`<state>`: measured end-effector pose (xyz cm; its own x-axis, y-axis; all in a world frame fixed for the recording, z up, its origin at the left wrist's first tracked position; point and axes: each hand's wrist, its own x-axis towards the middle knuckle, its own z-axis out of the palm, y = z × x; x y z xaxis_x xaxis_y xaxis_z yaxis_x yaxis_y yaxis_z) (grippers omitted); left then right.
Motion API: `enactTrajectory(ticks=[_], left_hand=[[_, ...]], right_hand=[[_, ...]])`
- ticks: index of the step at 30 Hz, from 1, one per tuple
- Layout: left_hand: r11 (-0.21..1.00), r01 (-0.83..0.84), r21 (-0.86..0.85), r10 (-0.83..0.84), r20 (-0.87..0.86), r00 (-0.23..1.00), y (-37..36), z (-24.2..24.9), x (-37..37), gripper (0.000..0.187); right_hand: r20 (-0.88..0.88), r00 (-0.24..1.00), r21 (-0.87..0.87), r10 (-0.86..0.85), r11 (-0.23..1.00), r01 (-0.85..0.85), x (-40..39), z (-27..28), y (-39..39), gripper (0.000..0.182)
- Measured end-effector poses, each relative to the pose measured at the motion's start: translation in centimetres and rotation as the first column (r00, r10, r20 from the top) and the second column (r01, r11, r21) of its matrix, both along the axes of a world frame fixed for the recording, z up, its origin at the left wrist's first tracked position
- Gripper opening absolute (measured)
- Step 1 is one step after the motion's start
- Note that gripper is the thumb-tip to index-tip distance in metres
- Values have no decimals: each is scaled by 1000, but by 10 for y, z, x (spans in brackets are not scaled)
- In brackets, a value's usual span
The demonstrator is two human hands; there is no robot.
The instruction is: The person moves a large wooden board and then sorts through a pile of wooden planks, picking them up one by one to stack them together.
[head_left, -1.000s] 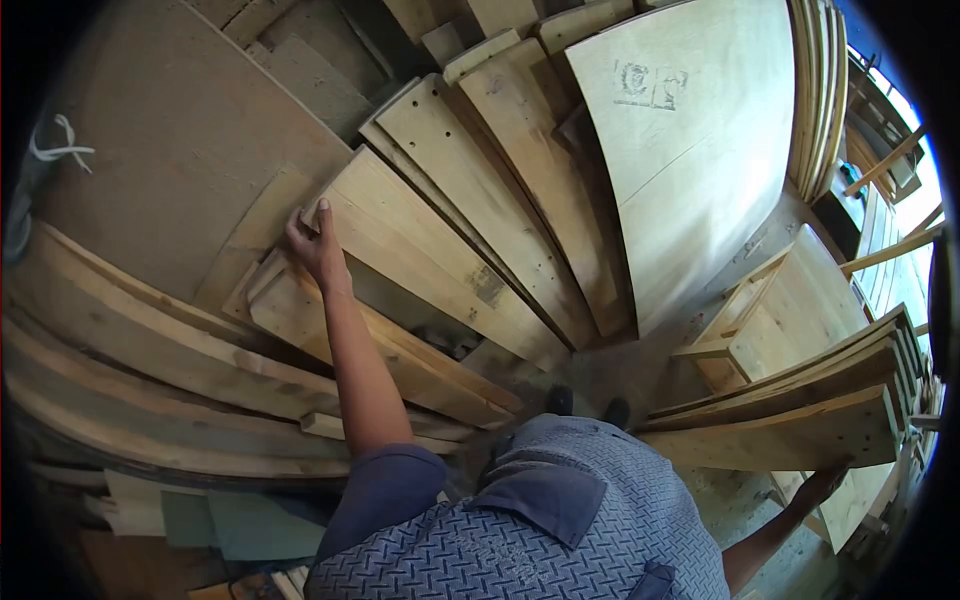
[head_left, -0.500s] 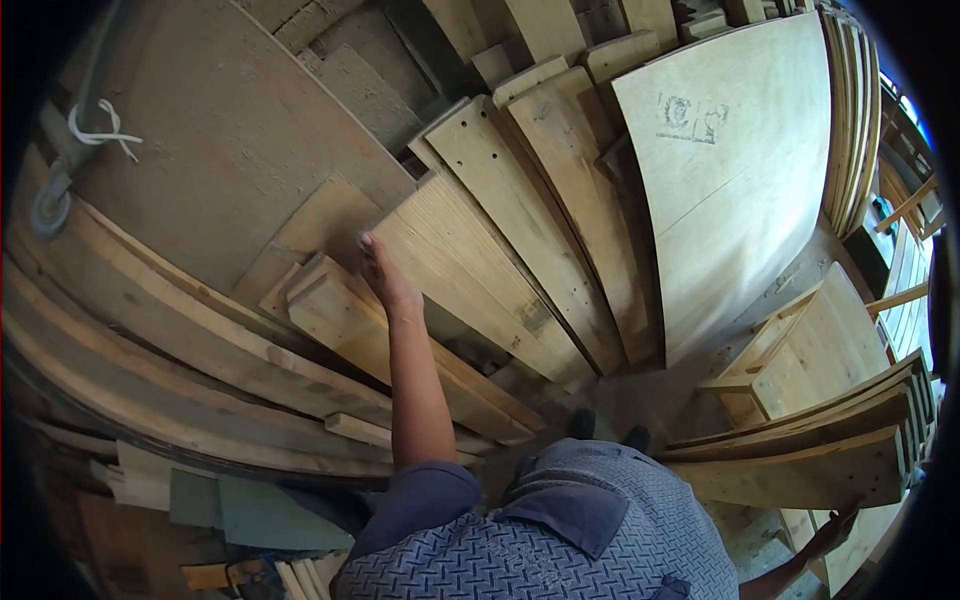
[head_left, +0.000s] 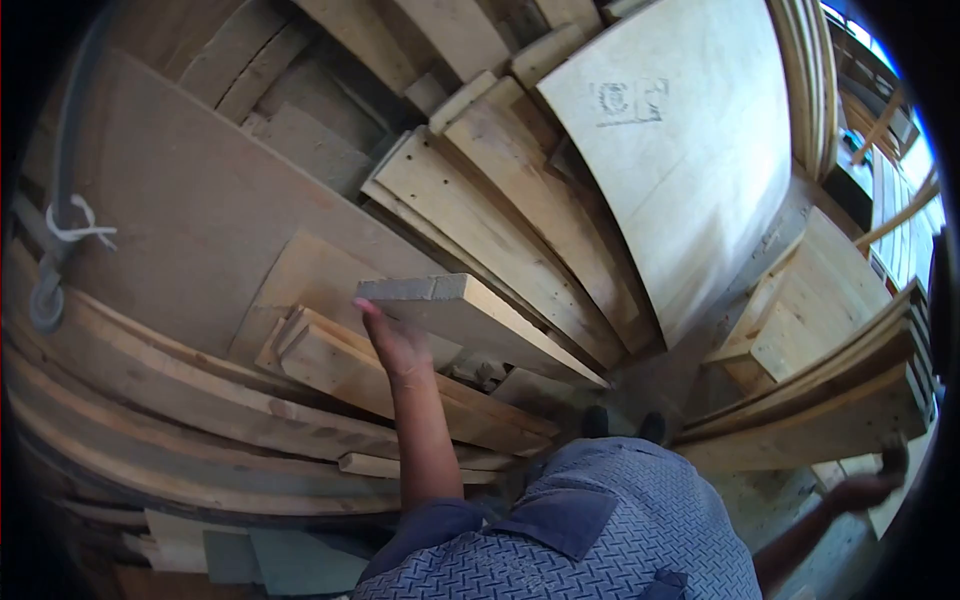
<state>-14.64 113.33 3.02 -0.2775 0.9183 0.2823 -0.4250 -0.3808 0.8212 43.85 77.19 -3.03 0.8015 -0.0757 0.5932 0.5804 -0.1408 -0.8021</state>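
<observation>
A wooden panel [head_left: 485, 315] made of joined strips is in my left hand [head_left: 395, 345]. My thumb lies at the corner of its near end, and the other fingers are partly hidden against the panel. The panel tilts, showing its end grain and one long edge. My right hand [head_left: 872, 488], blurred, is at the lower right, close to the end of a stack of wooden boards [head_left: 820, 420]. Left of the panel, narrower planks [head_left: 350, 360] lean together.
Behind the panel lean more planks [head_left: 480, 210] and a large pale plywood sheet [head_left: 690, 150] with stamped marks. A big brown sheet [head_left: 190, 170] stands at left beside a metal hook [head_left: 48, 300] with white cord. Long boards [head_left: 180, 410] run along the left. A wooden box [head_left: 800, 310] sits right.
My left hand has tipped the panel away from the leaning planks, so its end and edge now show. My right hand has moved slightly up at the board stack. The view has shifted.
</observation>
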Motion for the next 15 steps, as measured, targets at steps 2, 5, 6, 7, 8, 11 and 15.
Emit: enactTrajectory(ticks=[2,5,6,7,8,11,15], left_hand=[[997,66,-34,-66,13,998,-8,12,23,70],[957,290,13,-289,-34,957,-11,25,57,63],[983,185,20,-183,-56,981,-13,32,81,55],[997,76,26,-74,-75,994,-16,41,107,49],[992,122,43,-117,-101,988,-18,50,123,46],[971,212,111,-190,-180,965,-21,68,160,38],[928,353,118,-314,-264,912,-10,58,186,30]], right_hand=[[195,880,-154,433,900,-409,-80,22,90,47],[-302,461,-262,834,392,-882,-195,67,172,41],[-218,367,-221,904,321,-921,-221,67,195,43],[-130,266,-190,955,240,-952,-241,62,211,45],[-116,252,-197,961,227,-954,-252,54,220,45],[-101,227,-149,969,211,-966,-269,34,244,40],[-358,333,126,872,398,-908,-233,-13,260,39]])
